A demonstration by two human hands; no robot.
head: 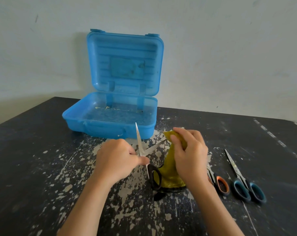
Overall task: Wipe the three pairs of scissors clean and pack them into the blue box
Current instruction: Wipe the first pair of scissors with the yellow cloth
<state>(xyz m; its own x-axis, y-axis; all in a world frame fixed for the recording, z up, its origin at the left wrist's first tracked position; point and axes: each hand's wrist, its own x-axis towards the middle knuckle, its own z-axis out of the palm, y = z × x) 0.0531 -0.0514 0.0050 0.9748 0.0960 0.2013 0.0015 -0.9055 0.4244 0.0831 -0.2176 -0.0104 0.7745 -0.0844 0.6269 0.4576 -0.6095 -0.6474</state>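
Blue box (pixel 108 128) tray is open from above and reachable over its low front wall; its raised lid (pixel 125 65) and the wall (pixel 229 48) close off the back. Spread blades of the black-handled scissors (pixel 141 147) and the yellow cloth (pixel 171 176) beside them stand right before that front wall, blocking the straight way in. Bare desk (pixel 33 159) gives room at left; at right the orange-handled scissors (pixel 220 183) and blue-handled scissors (pixel 243 183) lie side by side, bare desk beyond.

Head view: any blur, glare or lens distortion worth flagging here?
In the head view, wide-angle bowing curves the far edge of the table; the right hand and cloth are slightly motion-blurred while the blue box looks sharp; light is soft and even, shadows faint, no glare.
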